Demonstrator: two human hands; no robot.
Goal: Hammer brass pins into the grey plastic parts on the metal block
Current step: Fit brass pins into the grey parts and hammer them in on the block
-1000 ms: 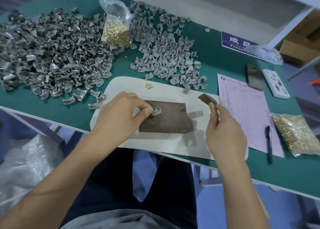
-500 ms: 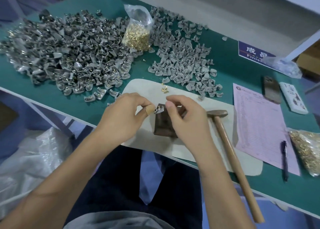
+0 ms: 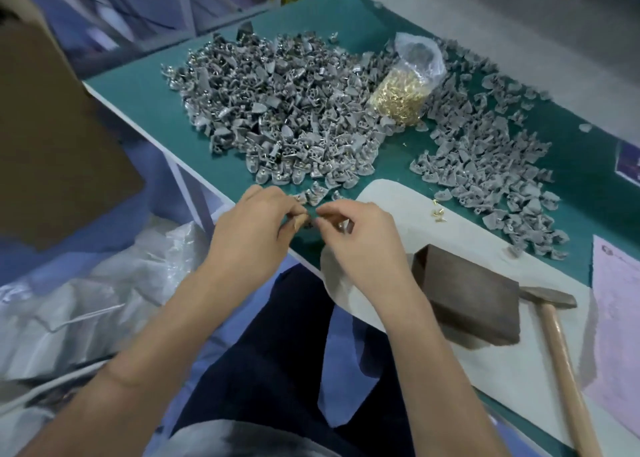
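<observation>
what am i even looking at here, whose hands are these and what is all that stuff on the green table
There is no machine here. A person wears a camera on the head, so the single picture looks down past their own arms onto a workbench.

The left hand and right hand meet near the front edge of the green table, fingers curled and pinching something small between them. It is mostly hidden, so I cannot tell whether it is a grey part, a pin or both.

On the table lie two heaps of grey plastic parts, with a clear bag of brass pins between them. A few loose pins sit on a pale mat. On that mat, to the right, are the dark metal block and a wooden-handled hammer, both untouched. A pink paper lies at the far right.
</observation>
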